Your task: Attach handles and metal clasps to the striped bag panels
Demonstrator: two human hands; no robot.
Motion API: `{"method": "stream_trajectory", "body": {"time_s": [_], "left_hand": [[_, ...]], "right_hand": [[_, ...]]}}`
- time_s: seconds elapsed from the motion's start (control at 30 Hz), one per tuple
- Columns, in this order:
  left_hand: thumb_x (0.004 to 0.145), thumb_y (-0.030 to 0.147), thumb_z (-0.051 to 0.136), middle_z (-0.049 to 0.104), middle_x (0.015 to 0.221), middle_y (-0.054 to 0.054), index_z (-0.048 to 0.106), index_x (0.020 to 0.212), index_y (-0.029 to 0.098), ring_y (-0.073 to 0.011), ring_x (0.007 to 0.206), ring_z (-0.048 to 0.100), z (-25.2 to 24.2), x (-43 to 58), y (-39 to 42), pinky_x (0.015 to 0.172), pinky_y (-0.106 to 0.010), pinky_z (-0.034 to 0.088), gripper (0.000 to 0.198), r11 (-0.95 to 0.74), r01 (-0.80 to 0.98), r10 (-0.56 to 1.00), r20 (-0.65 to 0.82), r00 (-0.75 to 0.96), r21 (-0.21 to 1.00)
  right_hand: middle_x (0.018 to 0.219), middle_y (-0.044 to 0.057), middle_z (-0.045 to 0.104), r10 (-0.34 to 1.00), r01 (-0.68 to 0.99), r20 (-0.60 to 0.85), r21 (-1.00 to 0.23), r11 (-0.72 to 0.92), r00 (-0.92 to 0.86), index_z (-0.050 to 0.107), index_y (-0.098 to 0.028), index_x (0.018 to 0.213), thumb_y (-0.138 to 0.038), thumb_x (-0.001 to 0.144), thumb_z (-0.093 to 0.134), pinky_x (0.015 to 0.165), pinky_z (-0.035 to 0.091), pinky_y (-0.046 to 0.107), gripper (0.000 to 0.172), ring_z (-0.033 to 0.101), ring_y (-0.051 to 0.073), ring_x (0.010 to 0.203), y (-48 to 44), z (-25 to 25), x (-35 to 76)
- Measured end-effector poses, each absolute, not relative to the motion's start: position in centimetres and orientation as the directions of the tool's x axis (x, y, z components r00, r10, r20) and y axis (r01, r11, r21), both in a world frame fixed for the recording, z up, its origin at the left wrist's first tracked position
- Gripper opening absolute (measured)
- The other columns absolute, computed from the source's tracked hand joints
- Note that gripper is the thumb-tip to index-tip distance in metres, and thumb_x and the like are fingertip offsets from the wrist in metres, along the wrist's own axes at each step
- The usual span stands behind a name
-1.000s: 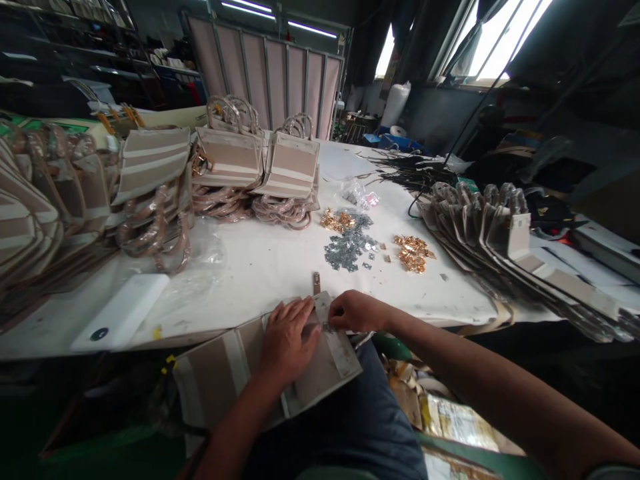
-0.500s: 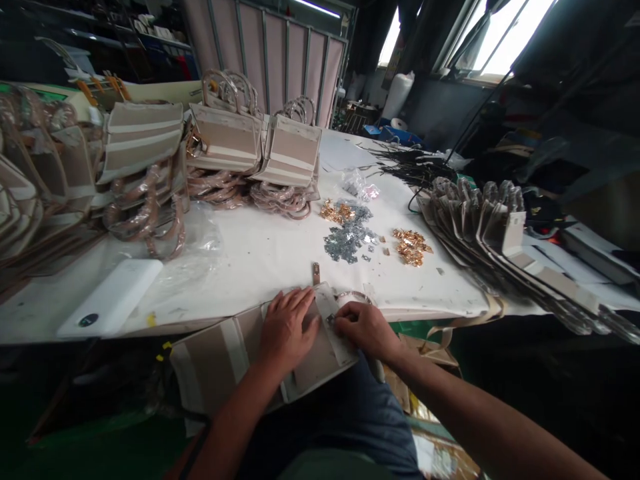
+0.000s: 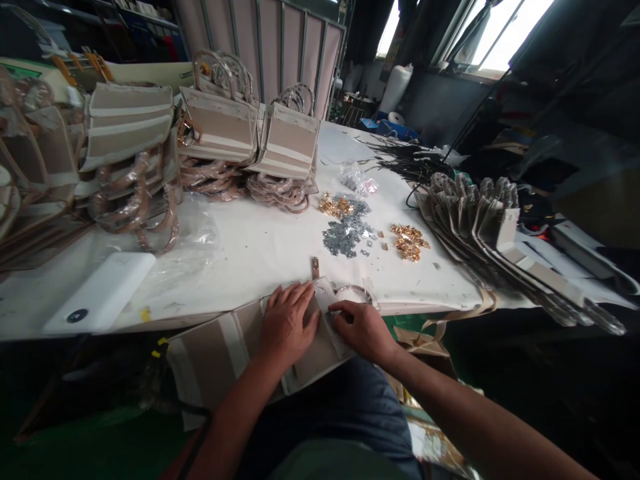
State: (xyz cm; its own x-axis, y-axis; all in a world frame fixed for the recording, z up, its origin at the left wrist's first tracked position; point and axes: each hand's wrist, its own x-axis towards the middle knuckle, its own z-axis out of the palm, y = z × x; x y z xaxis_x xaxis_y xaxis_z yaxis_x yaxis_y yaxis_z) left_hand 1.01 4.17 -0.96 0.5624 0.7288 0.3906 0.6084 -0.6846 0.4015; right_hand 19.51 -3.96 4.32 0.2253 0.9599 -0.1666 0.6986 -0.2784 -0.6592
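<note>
An unfolded beige handbag body (image 3: 320,363) with pale strips lies across my lap, its far edge against the table. On it my left hand (image 3: 290,323) rests flat, fingers stretched toward the far edge. My right hand (image 3: 363,330) is bent in a pinch at the pale strip on the right part of the bag. A small metal piece (image 3: 330,313) sits at its fingertips, mostly covered by them. Just past the bag's edge is a gold-coloured clasp tab (image 3: 315,268). The wrapped bag handle (image 3: 354,291) curves out behind my right hand.
Loose grey metal plates (image 3: 345,233) lie mid-table, beside gold fittings (image 3: 409,241). Beige bags with wrapped handles (image 3: 217,127) are stacked at the back left. More bag pieces (image 3: 475,220) stand at the right. A white power bank (image 3: 103,290) lies near the front left edge.
My view has shifted slightly, so the table's things appear a little higher and further left. My right fingertips have moved slightly over the metal piece; the left hand stays flat.
</note>
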Motion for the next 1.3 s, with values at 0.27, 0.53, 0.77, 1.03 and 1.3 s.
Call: {"method": "stream_trajectory", "body": {"time_s": [0.27, 0.53, 0.77, 1.03, 1.3], "left_hand": [[0.101, 0.034, 0.057, 0.060, 0.155, -0.007, 0.056, 0.151, 0.022, -0.0309, 0.142, 0.055, -0.6, 1.0, 4.1, 0.124, -0.056, 0.035, 0.052, -0.688, 0.606, 0.726, 0.379, 0.573, 0.400], [0.101, 0.036, 0.057, 0.059, 0.156, -0.007, 0.055, 0.152, 0.022, -0.0307, 0.143, 0.054, -0.5, 1.0, 4.0, 0.125, -0.056, 0.033, 0.053, -0.685, 0.610, 0.729, 0.369, 0.577, 0.399], [0.099, 0.039, 0.060, 0.059, 0.156, -0.008, 0.054, 0.154, 0.023, -0.0313, 0.143, 0.053, -0.6, 1.0, 4.0, 0.126, -0.057, 0.031, 0.057, -0.687, 0.599, 0.727, 0.371, 0.579, 0.412], [0.099, 0.040, 0.061, 0.058, 0.157, -0.007, 0.053, 0.154, 0.023, -0.0314, 0.143, 0.053, -0.8, 1.0, 4.1, 0.126, -0.056, 0.032, 0.058, -0.690, 0.612, 0.724, 0.372, 0.581, 0.387], [0.097, 0.037, 0.062, 0.061, 0.153, -0.008, 0.045, 0.158, 0.028, -0.0349, 0.139, 0.058, -1.8, 0.9, 5.1, 0.119, -0.058, 0.038, 0.064, -0.747, 0.603, 0.652, 0.481, 0.586, 0.278]], "right_hand": [[0.080, 0.001, 0.076, 0.946, 0.693, -0.208, -0.643, -0.324, 0.249, 0.077, -0.022, 0.111, -0.020, 0.086, 0.063, 0.066, 0.045, 0.025, 0.028, 0.066, 0.017, 0.070, -3.3, 3.8, 19.6], [0.078, 0.001, 0.074, 0.963, 0.789, -0.170, -0.551, -0.270, 0.211, 0.075, -0.023, 0.111, -0.023, 0.089, 0.063, 0.067, 0.042, 0.027, 0.025, 0.064, 0.017, 0.068, -2.9, 4.0, 19.4], [0.090, 0.002, 0.078, 0.976, 0.844, -0.126, -0.489, -0.219, 0.179, 0.074, -0.027, 0.119, -0.030, 0.097, 0.065, 0.073, 0.044, 0.027, 0.023, 0.070, 0.019, 0.080, -3.8, 4.0, 19.6], [0.108, 0.005, 0.078, 0.995, 0.880, -0.067, -0.466, -0.096, 0.073, 0.075, -0.026, 0.119, -0.031, 0.099, 0.064, 0.085, 0.047, 0.027, 0.023, 0.072, 0.021, 0.098, -4.2, 3.6, 20.1], [0.101, 0.002, 0.080, 0.985, 0.857, -0.132, -0.489, -0.163, 0.113, 0.077, -0.031, 0.115, -0.034, 0.087, 0.074, 0.077, 0.048, 0.029, 0.028, 0.073, 0.023, 0.090, -2.7, 4.2, 20.4]]}}
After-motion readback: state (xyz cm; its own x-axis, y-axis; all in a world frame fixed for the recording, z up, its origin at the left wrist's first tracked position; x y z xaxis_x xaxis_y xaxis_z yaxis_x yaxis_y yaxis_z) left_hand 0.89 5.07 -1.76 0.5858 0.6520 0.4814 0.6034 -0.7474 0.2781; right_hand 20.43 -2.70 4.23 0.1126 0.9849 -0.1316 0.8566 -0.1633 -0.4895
